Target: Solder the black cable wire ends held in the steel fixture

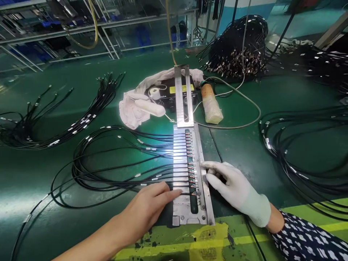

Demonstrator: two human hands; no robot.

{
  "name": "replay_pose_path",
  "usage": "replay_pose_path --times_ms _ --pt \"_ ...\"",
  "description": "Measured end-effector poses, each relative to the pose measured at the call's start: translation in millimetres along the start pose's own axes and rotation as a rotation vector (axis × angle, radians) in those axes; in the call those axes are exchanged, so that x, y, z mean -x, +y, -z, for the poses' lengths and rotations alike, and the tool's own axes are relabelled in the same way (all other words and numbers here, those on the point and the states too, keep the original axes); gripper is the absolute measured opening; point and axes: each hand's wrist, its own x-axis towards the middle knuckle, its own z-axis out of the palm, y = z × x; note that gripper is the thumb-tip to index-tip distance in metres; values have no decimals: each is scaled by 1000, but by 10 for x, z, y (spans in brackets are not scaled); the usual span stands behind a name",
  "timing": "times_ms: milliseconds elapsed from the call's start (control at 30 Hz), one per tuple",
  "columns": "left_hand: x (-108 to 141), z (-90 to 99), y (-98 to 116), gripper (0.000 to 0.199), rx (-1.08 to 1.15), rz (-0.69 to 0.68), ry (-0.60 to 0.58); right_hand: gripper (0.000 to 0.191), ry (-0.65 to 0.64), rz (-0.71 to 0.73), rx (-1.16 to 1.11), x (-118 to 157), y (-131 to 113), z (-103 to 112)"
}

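A long metal fixture (181, 208) lies on the green table, with several black cables (122, 183) laid across it from the left and their stripped ends over its slot. My bare left hand (156, 199) rests at the fixture's lower left, its fingertips pressing a cable into a groove. My right hand (231, 181), in a white glove, has thumb and forefinger against the rail on the fixture's right side. A slotted metal plate (179, 98) stands at the fixture's far end.
Behind the fixture are a black control box (167, 96), a white cloth (133, 112) and a taped cylinder (210, 105). Cable bundles (89, 116) lie left and right. A large cable pile (239, 47) sits at the back.
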Motion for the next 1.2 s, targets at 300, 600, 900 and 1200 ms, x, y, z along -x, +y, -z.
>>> replay_pose_path --times_ms 300,600,900,1200 --pt "19 48 3 44 -147 -1 -17 23 -4 50 21 -41 -4 24" --pt "-100 75 25 33 -19 -27 -11 24 -7 75 10 -49 13 28" --pt "108 -194 81 48 -395 -27 200 26 -21 75 64 -74 9 6" --pt "71 -231 255 22 -145 -162 18 27 66 137 256 -59 -90 -115"
